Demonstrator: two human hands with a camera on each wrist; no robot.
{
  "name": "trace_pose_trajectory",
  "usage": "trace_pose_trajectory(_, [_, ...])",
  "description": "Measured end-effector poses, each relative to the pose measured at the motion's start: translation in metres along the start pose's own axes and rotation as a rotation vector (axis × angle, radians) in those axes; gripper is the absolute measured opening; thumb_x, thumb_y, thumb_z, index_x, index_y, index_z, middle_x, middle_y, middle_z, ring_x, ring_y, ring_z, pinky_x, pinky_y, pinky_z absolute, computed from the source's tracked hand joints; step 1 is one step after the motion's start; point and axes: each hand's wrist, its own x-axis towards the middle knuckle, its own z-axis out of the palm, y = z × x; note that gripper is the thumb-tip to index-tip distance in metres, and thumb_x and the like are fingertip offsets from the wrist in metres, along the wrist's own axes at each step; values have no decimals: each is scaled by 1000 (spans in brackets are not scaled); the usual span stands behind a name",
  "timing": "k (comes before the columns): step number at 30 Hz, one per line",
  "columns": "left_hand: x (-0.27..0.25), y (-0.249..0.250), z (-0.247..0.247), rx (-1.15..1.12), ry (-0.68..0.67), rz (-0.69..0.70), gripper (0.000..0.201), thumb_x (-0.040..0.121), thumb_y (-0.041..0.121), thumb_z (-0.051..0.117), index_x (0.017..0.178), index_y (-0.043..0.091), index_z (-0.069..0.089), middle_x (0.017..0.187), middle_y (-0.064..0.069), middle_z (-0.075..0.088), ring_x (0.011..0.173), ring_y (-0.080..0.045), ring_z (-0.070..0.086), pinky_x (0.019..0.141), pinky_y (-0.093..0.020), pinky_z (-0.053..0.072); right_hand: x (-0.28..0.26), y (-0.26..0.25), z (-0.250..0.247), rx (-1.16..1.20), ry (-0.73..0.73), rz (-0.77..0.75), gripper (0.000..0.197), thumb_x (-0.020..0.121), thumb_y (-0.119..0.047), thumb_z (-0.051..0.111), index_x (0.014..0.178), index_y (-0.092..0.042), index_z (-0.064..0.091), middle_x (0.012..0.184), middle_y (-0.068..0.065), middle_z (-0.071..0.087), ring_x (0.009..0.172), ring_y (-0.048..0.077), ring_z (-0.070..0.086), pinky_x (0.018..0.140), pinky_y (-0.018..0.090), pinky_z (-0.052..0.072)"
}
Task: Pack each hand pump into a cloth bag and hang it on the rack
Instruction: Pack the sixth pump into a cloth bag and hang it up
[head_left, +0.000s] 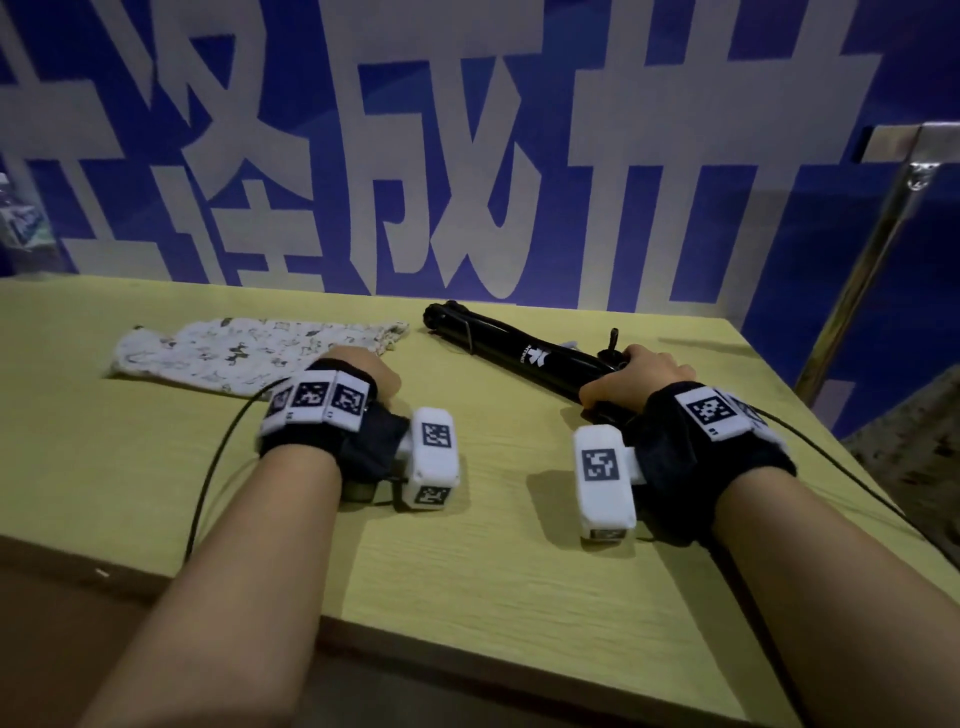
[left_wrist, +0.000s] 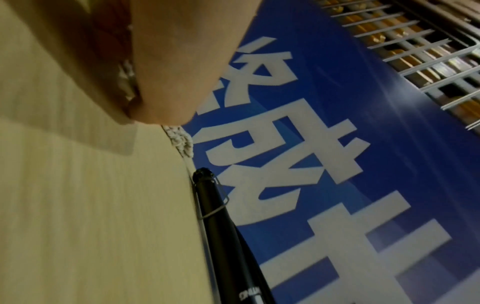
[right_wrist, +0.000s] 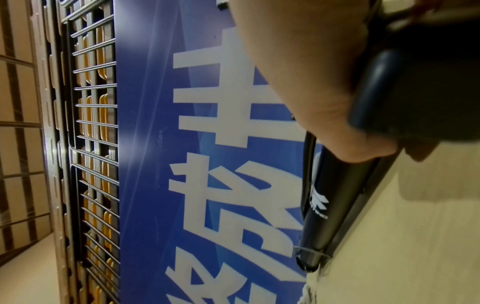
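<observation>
I have my right hand (head_left: 641, 376) wrapped around the near end of the black hand pump (head_left: 524, 353), thumb on one side and fingers curled over the other; the right wrist view confirms the grip on the barrel. The pump lies flat on the yellow-green counter (head_left: 493, 545), running diagonally from my hand toward the blue banner (head_left: 649, 218) at the back, with a thin wire clip around its far end.

My left hand (head_left: 363, 371) sits at the gathered mouth of the patterned cloth bag (head_left: 234, 353), which is spread flat on the counter to the left of the pump and just beside its far tip. In the left wrist view, bunched fabric shows between thumb and fingers, so I read it as pinching the bag's edge. A metal wire rack (left_wrist: 405, 47) stands behind the banner.
</observation>
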Motion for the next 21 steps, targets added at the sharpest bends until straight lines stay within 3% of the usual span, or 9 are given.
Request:
trace_pose_trajectory(2, [-7,19,4,33,-5,85,22,97,25,42,97,5,52,96,-13,49,100,-29,56,84,-34,42,-3,13,-8,-40,-10,12,63,70,-43,68,124,-19,46,113,9,52,109,29,47,92,39,43])
trace_pose_trajectory(5, [-18,44,7,48,7,156,25,95,22,43,105,4,57,98,-11,53,94,-27,55,81,-33,45,-7,36,-20,-107,-22,49,66,69,-47,69,125,-21,46,110,8,52,107,28,48,93,40,44])
trace_pose_trajectory(7, [-23,60,5,66,35,211,20,93,18,45,99,6,59,95,-9,54,86,-25,54,77,-32,47,-9,52,-26,-111,-12,74,66,68,-46,70,124,-22,46,109,7,50,110,29,46,93,39,44])
trace_pose_trajectory(10, [-31,91,6,-121,38,286,16,89,14,48,101,8,56,94,-13,60,85,-27,58,70,-31,45,-9,70,-34,-105,47,129,69,68,-45,71,126,-18,46,115,9,47,116,30,40,92,38,39])
trace_pose_trajectory(12, [-38,111,12,-359,-20,384,27,85,9,55,108,-1,62,76,-10,68,72,-23,63,60,-27,47,-5,76,-35,-76,72,172,72,69,-42,72,128,-15,42,125,11,44,121,31,36,94,41,38])
trace_pose_trajectory(14, [-41,124,16,-486,-126,449,12,82,5,60,80,1,71,46,0,57,47,-17,50,43,-18,39,3,80,-37,-45,87,192,73,67,-39,74,127,-14,41,125,10,45,121,30,39,97,44,40])
trace_pose_trajectory(15, [-38,124,16,-504,-128,455,20,83,3,59,65,6,69,44,1,54,44,-15,45,41,-17,36,5,81,-38,-34,87,190,70,65,-37,75,123,-15,44,121,10,49,117,29,44,97,45,41])
trace_pose_trajectory(17, [-34,118,16,-538,-72,465,27,84,6,53,59,11,61,53,-2,54,48,-16,46,46,-20,36,8,83,-40,-13,74,173,57,62,-34,75,109,-16,48,106,8,56,102,28,54,93,47,45])
trace_pose_trajectory(21, [-30,109,19,-523,56,436,23,90,33,54,75,17,48,73,-1,56,65,-15,51,61,-26,37,9,84,-39,16,79,153,45,58,-32,75,92,-20,50,92,6,59,89,26,58,89,46,48])
